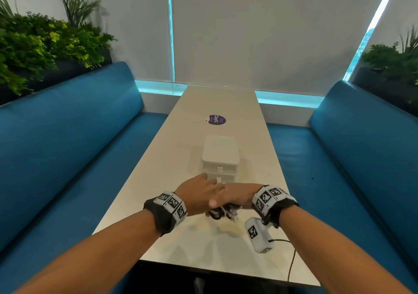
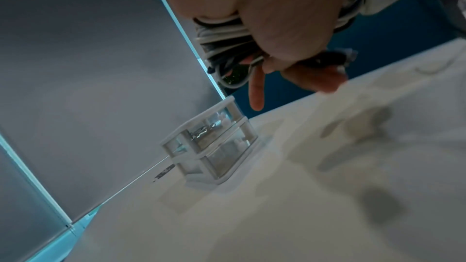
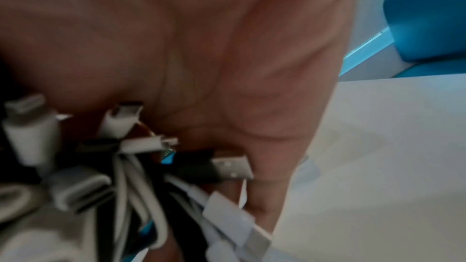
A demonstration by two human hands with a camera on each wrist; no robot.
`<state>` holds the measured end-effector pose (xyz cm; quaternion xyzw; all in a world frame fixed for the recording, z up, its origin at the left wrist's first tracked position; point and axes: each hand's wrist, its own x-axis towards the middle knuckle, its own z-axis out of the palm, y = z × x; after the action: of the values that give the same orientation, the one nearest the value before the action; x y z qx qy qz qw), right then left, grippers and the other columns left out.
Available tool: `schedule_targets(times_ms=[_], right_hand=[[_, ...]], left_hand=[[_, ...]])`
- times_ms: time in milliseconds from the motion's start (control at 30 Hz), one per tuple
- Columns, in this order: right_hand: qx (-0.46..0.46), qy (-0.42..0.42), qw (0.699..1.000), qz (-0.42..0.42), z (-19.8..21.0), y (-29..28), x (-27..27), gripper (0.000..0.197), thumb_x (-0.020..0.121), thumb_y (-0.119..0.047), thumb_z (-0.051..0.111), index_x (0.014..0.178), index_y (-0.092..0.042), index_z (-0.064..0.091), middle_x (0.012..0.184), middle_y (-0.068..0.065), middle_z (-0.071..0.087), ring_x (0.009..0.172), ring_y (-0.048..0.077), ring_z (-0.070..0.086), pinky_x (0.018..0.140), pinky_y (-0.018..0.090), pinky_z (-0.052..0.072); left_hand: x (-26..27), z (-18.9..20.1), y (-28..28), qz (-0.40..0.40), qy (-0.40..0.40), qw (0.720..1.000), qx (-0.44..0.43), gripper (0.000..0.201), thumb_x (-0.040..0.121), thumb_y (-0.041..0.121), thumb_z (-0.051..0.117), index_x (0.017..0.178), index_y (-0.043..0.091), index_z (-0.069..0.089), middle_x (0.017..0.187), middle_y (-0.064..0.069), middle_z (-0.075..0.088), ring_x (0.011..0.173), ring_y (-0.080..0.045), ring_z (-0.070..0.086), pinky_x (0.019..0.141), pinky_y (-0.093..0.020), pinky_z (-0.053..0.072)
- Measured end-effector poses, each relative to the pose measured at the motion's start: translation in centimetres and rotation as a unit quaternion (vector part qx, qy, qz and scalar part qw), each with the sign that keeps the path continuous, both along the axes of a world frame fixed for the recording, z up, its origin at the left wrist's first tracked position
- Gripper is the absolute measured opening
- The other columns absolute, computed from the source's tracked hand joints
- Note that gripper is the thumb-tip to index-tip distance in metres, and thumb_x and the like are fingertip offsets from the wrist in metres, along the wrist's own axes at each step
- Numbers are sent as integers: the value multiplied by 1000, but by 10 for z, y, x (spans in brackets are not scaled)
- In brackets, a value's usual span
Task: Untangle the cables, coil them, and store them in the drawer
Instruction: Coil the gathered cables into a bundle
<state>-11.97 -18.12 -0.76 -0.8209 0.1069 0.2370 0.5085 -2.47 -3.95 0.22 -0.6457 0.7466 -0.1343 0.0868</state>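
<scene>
Right hand (image 1: 237,197) fingers curl tight round the bundle of USB cables (image 1: 222,212), left hand (image 1: 199,194) cupping it too, one finger loose. Just above the table (image 1: 158,192), drawer unit (image 1: 219,158) near; best free one plug first.

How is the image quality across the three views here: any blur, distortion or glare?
Head view: sharp, wide-angle bending at the edges, teal glow at the blinds. Left wrist: tilted, softly blurred, drawer unit still readable. Right wrist: heavily blurred, cables smeared under the right hand.
</scene>
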Motion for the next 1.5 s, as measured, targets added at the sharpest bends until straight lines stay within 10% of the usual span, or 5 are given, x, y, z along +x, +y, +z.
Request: schedule_targets(times_ms=[233, 500, 900, 1233, 1500], right_hand=[[-142, -9, 990, -20, -1, 19, -10, 19, 69, -34, 79, 67, -19, 67, 64, -3, 61, 57, 12, 50, 56, 27, 41], [-233, -43, 968, -87, 1, 18, -4, 19, 68, -26, 74, 79, -11, 70, 68, 0, 66, 55, 15, 56, 52, 25, 45], [-420, -138, 896, -31, 7, 16, -3, 25, 66, -36, 70, 89, -26, 65, 74, -5, 66, 64, 17, 62, 56, 27, 48], [-255, -7, 966, 26, 29, 5, -3, 63, 56, -83, 69, 100, -39, 66, 84, -12, 70, 85, 12, 65, 89, 37, 53], [-47, -71, 995, -60, 12, 18, -3, 44, 68, -38, 87, 97, -10, 70, 95, 11, 75, 87, 18, 71, 86, 40, 58]], left_hand=[[7, -19, 3, -42, -117, 991, -46, 6, 78, 16, 54, 83, 16, 59, 63, 3, 53, 54, -18, 49, 53, -29, 37], [12, -14, -3, 49, -17, 997, -49, 41, 48, 15, 86, 78, 16, 59, 64, 1, 58, 51, -19, 55, 49, -27, 43], [11, 12, -3, 257, 214, 940, 71, 11, 78, 20, 66, 86, 23, 60, 75, 5, 62, 66, -18, 60, 56, -27, 43], [9, 10, -6, 111, -10, 992, 61, 29, 92, 16, 58, 121, 12, 53, 96, -7, 63, 78, -28, 61, 58, -34, 36], [19, 12, -8, -17, -119, 989, -92, 20, 68, 12, 78, 80, 13, 61, 65, -3, 54, 54, -21, 50, 45, -28, 34]])
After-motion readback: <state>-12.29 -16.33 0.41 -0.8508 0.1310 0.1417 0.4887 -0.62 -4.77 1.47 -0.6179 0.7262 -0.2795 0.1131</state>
